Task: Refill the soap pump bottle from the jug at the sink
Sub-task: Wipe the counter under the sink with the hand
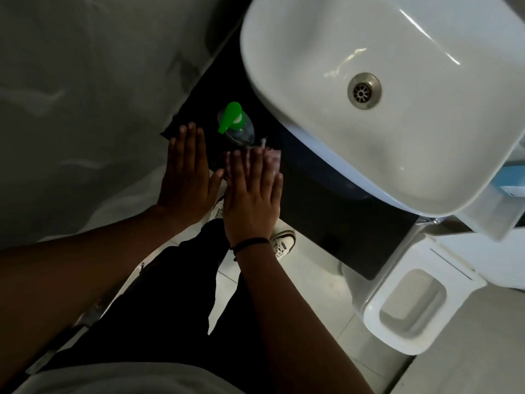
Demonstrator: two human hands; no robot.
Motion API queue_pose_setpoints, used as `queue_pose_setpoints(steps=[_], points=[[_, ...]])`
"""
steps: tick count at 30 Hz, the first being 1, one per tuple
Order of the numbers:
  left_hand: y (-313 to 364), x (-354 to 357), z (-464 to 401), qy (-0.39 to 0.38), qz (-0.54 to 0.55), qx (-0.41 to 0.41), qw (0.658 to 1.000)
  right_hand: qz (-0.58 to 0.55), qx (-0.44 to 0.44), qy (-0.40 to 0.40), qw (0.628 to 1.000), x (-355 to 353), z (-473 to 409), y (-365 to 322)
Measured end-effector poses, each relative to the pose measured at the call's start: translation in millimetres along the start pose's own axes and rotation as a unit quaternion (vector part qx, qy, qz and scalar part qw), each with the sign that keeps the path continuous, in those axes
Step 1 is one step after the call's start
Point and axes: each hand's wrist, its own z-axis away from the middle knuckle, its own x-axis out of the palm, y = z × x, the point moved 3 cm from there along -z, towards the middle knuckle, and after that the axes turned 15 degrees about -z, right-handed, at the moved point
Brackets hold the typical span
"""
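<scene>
Head view: left hand (186,177) and right hand (251,191) flat, fingers spread, holding nothing. Soap pump bottle (237,126), green pump, stands on dark counter (312,200) just beyond both fingertips, beside white sink (284,89).

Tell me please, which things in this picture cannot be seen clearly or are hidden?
- Jug: not in the head view at all.
- Clear plastic pump bottle with green pump head: soap level unreadable against the dark counter; the right hand covers its near base.
- Pale object under the right fingertips: blurred, cannot be identified.
- White oval ceramic basin: far edge cut off by the frame; no tap visible.
- Left hand: flat, holds nothing.
</scene>
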Motion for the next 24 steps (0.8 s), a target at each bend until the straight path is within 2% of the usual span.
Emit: queue_pose_setpoints(steps=[3, 6, 9, 10, 12, 14, 15, 19, 21, 24], points=[[-4.7, -1.6, -4.4, 0.003, 0.001, 0.004, 1.0, 0.042, -0.023, -0.006, 0.999, -8.7, 3.4, 21.9], [-4.2, -4.3, -3.7, 0.001, 0.012, 0.003, 1.0, 0.011, 0.096, 0.076, 0.992, -30.3, 0.4, 54.3], [4.2, -4.0, 1.7, -0.007, 0.018, -0.001, 1.0, -0.025, 0.19, 0.115, 0.975, -29.4, -17.3, 43.7], [9.0, -3.1, 5.4, -0.009, 0.018, 0.001, 1.0, -0.029, 0.187, 0.111, 0.976, -25.5, -21.2, 34.2], [22.0, 0.2, 15.0, -0.008, 0.019, 0.01, 1.0, -0.015, 0.112, 0.079, 0.99, -18.0, -20.5, 23.4], [38.3, 2.0, 25.1, -0.005, 0.02, 0.031, 0.999, 0.006, 0.044, 0.05, 0.998, -21.1, -13.9, 34.3], [46.8, 2.8, 29.5, -0.002, 0.021, 0.046, 0.999, 0.013, 0.042, 0.05, 0.998, -26.9, -9.6, 46.0], [76.9, 1.0, 37.6, 0.006, 0.027, 0.103, 0.994, 0.033, 0.131, 0.081, 0.988, -58.4, 22.3, 112.6], [86.1, -0.8, 37.2, 0.008, 0.027, 0.123, 0.992, 0.04, 0.184, 0.122, 0.974, -80.0, 48.4, 154.7], [87.5, -1.3, 35.2, 0.004, 0.022, 0.12, 0.992, -0.014, 0.312, 0.212, 0.926, -102.6, 72.2, 195.4]])
